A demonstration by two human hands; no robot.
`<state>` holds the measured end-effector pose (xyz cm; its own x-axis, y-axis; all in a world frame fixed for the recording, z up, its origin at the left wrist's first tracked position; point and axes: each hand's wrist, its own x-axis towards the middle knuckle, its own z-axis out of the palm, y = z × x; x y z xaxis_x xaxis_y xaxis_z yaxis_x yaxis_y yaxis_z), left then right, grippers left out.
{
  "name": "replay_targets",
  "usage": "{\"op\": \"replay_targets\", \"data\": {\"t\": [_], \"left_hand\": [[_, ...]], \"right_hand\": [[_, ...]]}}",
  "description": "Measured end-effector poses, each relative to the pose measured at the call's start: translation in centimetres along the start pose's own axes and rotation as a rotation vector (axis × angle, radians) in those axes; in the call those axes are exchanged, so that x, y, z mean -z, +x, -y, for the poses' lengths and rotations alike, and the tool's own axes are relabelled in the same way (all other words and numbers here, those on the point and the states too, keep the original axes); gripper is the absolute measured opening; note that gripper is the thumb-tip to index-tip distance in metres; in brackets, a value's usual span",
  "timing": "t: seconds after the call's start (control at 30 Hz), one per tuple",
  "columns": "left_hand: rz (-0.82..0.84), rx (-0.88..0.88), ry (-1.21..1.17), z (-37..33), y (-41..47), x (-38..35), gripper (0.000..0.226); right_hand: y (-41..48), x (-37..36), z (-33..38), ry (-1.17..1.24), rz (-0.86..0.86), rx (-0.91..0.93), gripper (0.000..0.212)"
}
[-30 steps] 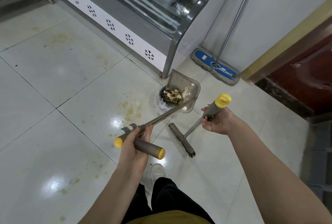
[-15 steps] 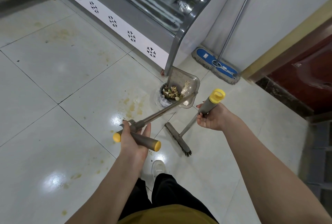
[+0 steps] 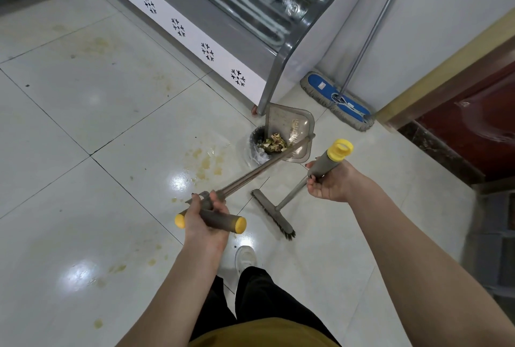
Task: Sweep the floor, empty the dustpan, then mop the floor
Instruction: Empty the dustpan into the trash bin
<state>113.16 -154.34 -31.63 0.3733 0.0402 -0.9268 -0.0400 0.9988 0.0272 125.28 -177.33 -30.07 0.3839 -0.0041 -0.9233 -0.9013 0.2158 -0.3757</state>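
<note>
- The left hand (image 3: 206,228) shows its back, fingers curled over the grey cross-bar grip with yellow end caps (image 3: 223,221) of the translucent grey plastic dustpan (image 3: 289,126). It sits well below and left of the pan.
- The bare left forearm (image 3: 178,285) rises from the bottom edge to that hand, and the wrist is roughly straight.
- The right hand (image 3: 331,183) lies near the dustpan, below and right of it, palm turned upward. Its fingers wrap the grey broom handle with a yellow loop cap (image 3: 324,162).
- The bare right forearm (image 3: 404,240) reaches in diagonally from the lower right corner.
- The hands are apart, the right one nearer the dustpan.
</note>
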Motion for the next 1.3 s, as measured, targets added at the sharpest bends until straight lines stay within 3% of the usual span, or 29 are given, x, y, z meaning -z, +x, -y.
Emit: {"op": "replay_targets", "data": {"t": [0.6,0.73,0.97,1.2,1.3], "left_hand": [[-0.055,0.044,-0.211,-3.4,1.0,-2.8,0.02],[-0.017,0.064,-0.271,-3.6,0.4,-5.0,0.038],[0.009,0.016,-0.154,-4.5,0.2,-6.9,0.052],[-0.043,-0.04,0.061,-4.3,1.6,-4.0,0.031],[-0.049,-0.041,-0.007,-4.6,1.7,-3.9,0.028]], "right_hand": [[0.0,-0.8,0.9,-0.055,-0.021,-0.015,0.031],[0.0,-1.0,0.6,-0.063,-0.016,-0.016,0.03],[0.1,-2.0,0.5,-0.069,-0.017,-0.013,0.032],[0.3,-2.9,-0.2,-0.082,0.005,-0.02,0.03],[0.4,-3.3,-0.3,-0.086,0.011,-0.022,0.03]]}}
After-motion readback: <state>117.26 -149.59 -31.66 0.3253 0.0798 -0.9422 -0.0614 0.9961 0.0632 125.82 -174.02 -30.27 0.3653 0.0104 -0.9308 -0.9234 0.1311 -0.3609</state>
